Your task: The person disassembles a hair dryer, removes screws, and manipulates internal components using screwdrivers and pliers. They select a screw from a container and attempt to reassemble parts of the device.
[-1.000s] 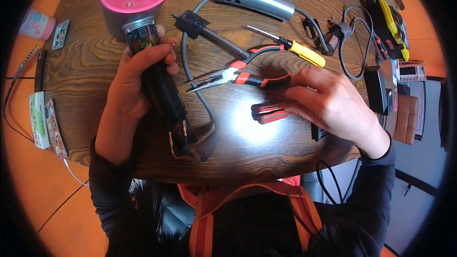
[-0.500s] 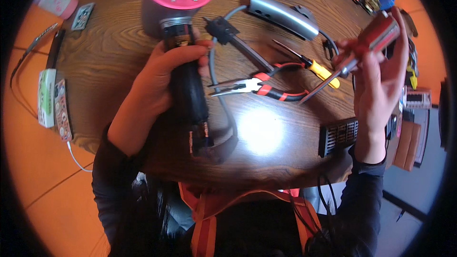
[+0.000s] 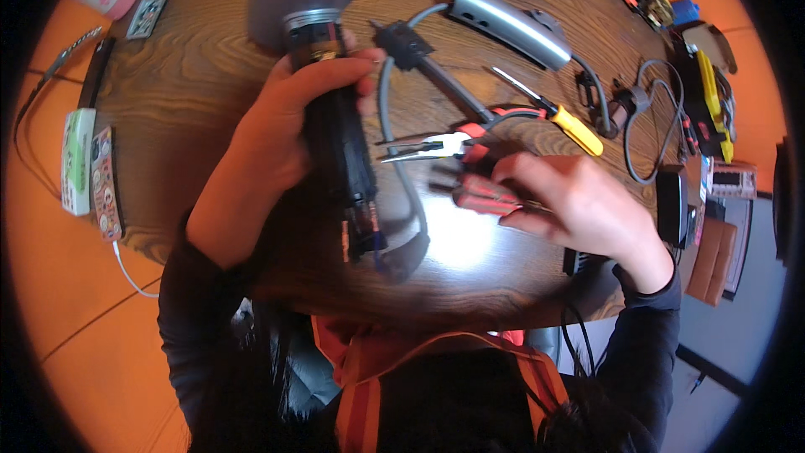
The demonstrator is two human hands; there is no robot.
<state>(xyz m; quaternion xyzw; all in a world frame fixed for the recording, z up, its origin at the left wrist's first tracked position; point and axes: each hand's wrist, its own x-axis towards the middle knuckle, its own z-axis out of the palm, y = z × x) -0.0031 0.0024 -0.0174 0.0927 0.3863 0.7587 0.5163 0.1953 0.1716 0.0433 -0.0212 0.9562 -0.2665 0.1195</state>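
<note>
My left hand is closed around the black inner handle of a hair dryer. Its pink-ringed grey head points up and away, and copper-coloured contacts show at the handle's lower end. My right hand, slightly blurred, grips a red-handled screwdriver close to the dryer's lower end; its shaft is smeared by motion. Just beyond lie needle-nose pliers with red and black grips, partly behind my right hand. A yellow-handled screwdriver rests farther right. A silver tube-shaped casing lies at the back.
A grey cable with a dark block runs beside the dryer. At the right are a coiled cord, a black box and a yellow tool. A phone and a green-white box lie at the left edge.
My right hand has come down and left with the red screwdriver, from the right side to beside the pliers. My left hand still holds the dryer, its lower end shifted slightly right.
</note>
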